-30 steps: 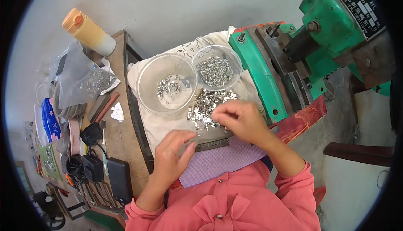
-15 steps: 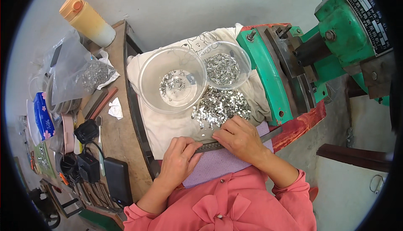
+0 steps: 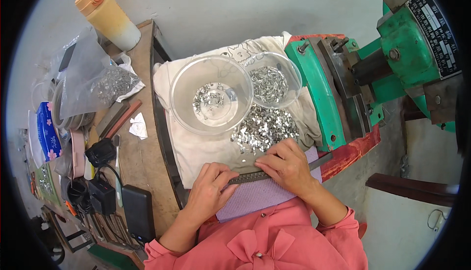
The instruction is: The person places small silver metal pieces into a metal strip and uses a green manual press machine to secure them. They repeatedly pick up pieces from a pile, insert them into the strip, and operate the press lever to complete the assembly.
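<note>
A long dark metal strip with a row of small notches or teeth lies slantwise in front of me, above a purple textured cloth. The fingers and thumb of my left hand close around its left end. My right hand is bent over the strip further right, thumb and forefinger pressed together at its upper edge; any small piece between these fingertips is hidden. Just beyond my right hand is a heap of small shiny metal pieces on a pale cloth.
Behind the heap stand a large clear tub with a few metal pieces and a smaller clear tub holding many. A green press rises at the right. The left wooden bench carries a yellow bottle, plastic bags and a black power bank.
The whole view has shifted slightly, so things sit a little further right and lower. Both hands stay at the strip, and more of its notched part shows between them.
</note>
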A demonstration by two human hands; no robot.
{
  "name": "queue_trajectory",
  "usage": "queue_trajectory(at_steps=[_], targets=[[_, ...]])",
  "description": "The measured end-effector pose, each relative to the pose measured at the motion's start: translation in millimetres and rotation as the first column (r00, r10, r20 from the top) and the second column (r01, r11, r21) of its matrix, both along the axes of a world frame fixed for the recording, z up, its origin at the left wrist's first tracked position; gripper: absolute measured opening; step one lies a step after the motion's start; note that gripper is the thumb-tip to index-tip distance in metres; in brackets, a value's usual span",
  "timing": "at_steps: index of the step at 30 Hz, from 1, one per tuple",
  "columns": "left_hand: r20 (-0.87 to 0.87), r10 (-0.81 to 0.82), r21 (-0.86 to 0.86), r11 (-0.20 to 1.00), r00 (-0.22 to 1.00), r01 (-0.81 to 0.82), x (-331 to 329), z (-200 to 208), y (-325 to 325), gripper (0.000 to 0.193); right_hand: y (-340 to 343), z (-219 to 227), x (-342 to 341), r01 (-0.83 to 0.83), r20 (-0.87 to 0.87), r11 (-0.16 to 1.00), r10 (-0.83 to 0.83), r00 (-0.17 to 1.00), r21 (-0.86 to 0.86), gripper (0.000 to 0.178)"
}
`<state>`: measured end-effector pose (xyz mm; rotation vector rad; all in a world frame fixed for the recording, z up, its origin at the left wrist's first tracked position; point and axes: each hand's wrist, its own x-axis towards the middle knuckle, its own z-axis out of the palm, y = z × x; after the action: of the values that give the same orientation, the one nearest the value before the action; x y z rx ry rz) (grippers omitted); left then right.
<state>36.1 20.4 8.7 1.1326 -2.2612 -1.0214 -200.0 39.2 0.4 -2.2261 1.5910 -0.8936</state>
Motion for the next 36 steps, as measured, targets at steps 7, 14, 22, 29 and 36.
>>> queue_trajectory(at_steps=[7, 14, 22, 29, 36], targets=[[-0.088, 0.047, 0.175, 0.984, 0.995, -0.031, 9, -3, -3, 0.03, 2, -1, 1, 0.005, -0.019, 1.0, -0.005, 1.0, -0.006, 0.013], [-0.081, 0.057, 0.159, 0.986, 0.995, -0.044, 8, -6, -3, 0.022, 1, 0, 2, 0.008, -0.022, 1.0, -0.008, 1.0, -0.014, 0.014], [-0.065, 0.099, 0.06, 0.994, 0.993, -0.095, -3, -6, 2, 0.021, 0, 1, 5, 0.01, -0.022, 0.999, -0.011, 1.0, -0.044, 0.015], [-0.03, 0.104, 0.034, 0.994, 0.994, -0.103, -5, -6, 6, 0.021, 0, 3, 7, 0.015, -0.032, 0.999, -0.016, 0.999, -0.041, 0.016], [-0.031, 0.103, 0.028, 0.994, 0.994, -0.102, -5, -6, 6, 0.021, 0, 3, 5, 0.016, -0.031, 0.999, -0.018, 0.999, -0.047, 0.016]])
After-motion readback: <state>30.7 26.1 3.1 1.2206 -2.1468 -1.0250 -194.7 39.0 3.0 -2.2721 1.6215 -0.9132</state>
